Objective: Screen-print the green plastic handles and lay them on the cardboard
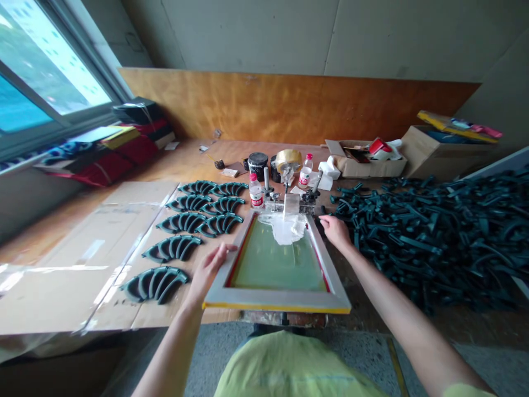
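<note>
My left hand (210,270) grips the left rail of a wooden screen-printing frame (276,298), and my right hand (334,230) holds its far right rail. The frame's far end sits in metal hinge clamps (289,203). Its greenish mesh (279,264) has a red-taped border, with crumpled white plastic (284,229) lying on top. Left of the frame, dark teal curved ribbed parts (155,284) lie in neat rows. A large loose pile of similar parts (430,242) spreads to the right, just beyond my right hand.
A cardboard sheet (86,259) covers the wooden table's left side. Beyond the clamps stand water bottles (256,193), a black ink tin (258,165) and a tape roll (288,160). Cardboard boxes (366,165) sit at the back right, and folded red material (107,165) lies beneath the window.
</note>
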A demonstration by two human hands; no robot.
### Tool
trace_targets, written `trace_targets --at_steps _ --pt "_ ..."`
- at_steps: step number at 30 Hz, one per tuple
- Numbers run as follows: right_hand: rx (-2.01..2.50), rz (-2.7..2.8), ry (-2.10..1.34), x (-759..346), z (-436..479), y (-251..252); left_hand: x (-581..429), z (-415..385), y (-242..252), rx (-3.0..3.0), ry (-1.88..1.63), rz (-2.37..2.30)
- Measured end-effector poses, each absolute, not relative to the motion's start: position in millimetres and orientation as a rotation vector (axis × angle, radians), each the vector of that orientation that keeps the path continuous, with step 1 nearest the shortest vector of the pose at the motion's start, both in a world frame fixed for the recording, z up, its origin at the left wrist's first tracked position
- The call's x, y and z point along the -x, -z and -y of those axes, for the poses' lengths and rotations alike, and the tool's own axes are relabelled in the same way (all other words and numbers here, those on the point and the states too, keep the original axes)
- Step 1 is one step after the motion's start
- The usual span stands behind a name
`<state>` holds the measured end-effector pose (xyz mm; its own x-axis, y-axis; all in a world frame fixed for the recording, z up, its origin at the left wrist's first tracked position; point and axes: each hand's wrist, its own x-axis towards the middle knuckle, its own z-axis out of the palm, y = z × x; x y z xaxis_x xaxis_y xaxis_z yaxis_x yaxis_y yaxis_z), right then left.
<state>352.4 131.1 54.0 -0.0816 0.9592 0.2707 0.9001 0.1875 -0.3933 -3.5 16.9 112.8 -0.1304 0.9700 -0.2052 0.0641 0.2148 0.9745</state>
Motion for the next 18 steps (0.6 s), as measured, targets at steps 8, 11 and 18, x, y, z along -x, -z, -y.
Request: trace_targets --at_steps 8,11,18 --pt "1.578 2.475 -0.047 -277 -181 -82 -1 1 -1 -0.966 -0.946 -1.564" --pt "1.697 2.535 -0.134 -271 -175 -71 2 -1 11 -0.970 -0.928 -1.541" --pt "1.305 2.781 -0.200 -289 -115 -60 7 1 13 -0.948 -0.891 -1.533"
